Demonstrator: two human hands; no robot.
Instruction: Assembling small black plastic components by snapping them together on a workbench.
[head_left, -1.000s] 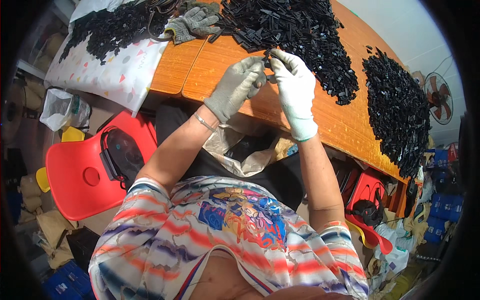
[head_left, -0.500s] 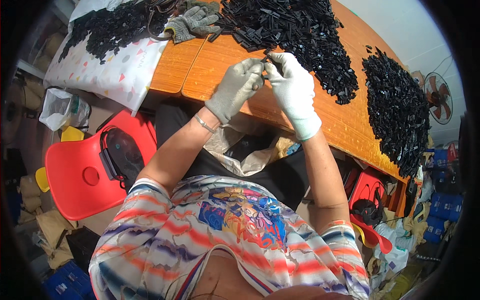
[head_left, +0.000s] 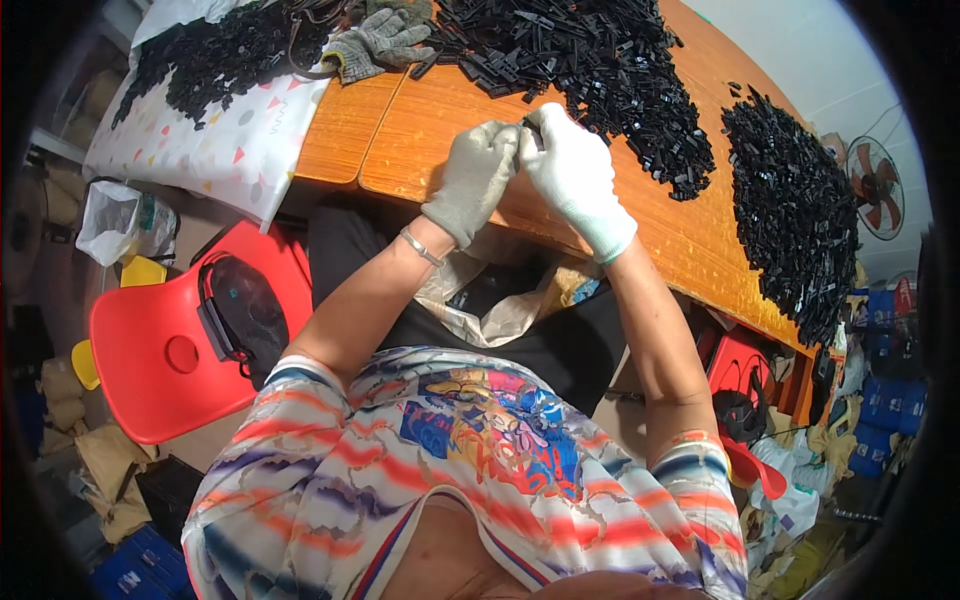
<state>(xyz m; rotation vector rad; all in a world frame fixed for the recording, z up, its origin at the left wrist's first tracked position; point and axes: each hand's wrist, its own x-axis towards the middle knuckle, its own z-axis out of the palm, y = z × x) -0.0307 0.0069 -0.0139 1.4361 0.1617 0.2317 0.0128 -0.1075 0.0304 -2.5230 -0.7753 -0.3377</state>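
My left hand (head_left: 474, 178), in a greyish work glove, and my right hand (head_left: 574, 172), in a white one, meet above the front edge of the wooden table (head_left: 420, 140). Their fingers are closed and pinched together around a small black plastic part (head_left: 531, 127). Most of that part is covered by the gloves, so its full shape is hidden. Beyond the hands spreads a large pile of black plastic parts (head_left: 560, 50). An open pale bag (head_left: 480, 325) with dark contents sits at my lap, under the wrists.
Another heap of black parts (head_left: 790, 210) lies at the table's right end. Smaller black pieces (head_left: 225, 65) cover a patterned cloth (head_left: 240, 160) at far left, near grey gloves (head_left: 378, 45). A red chair (head_left: 150, 370) holds a dark bag (head_left: 250, 310). A fan (head_left: 874, 188) stands right.
My fingers have drawn closer together, and the black part between them shows less than before. The right hand has shifted slightly left. The piles look the same.
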